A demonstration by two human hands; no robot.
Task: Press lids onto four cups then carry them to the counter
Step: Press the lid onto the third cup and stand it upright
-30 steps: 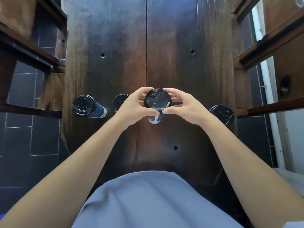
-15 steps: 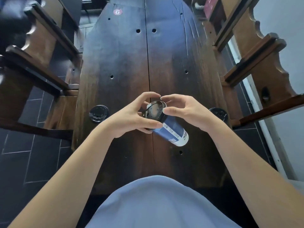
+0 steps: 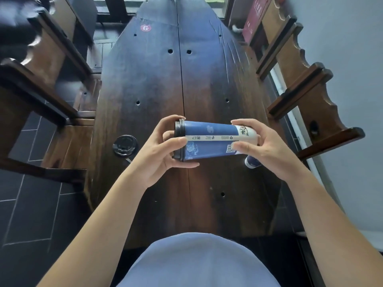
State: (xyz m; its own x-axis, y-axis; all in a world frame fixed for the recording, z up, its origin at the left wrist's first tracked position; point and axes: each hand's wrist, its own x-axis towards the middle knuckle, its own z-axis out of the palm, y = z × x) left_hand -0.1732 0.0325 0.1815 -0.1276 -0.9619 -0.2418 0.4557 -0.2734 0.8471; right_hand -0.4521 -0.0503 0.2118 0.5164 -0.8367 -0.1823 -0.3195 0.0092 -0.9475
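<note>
A tall blue-and-white paper cup [image 3: 211, 139] lies sideways in the air above the dark wooden table [image 3: 157, 83], its black lid [image 3: 178, 139] pointing left. My left hand [image 3: 163, 150] grips the lidded end, thumb across the cup's side. My right hand [image 3: 261, 146] holds the white bottom end. A second lidded cup [image 3: 125, 145] stands on the table near its left edge. Under my right hand, the bottom of another blue cup [image 3: 252, 161] shows; the rest is hidden.
Wooden chairs flank the table: one at the left [image 3: 41, 83], one at the right [image 3: 306, 96]. A red number sticker [image 3: 145, 28] sits at the table's far end. Dark floor tiles [image 3: 31, 204] lie to the left, a pale wall [image 3: 352, 59] to the right.
The cup has been lifted off the table and turned from upright to lying sideways between both hands. The view has tilted up, showing more of the table's far end.
</note>
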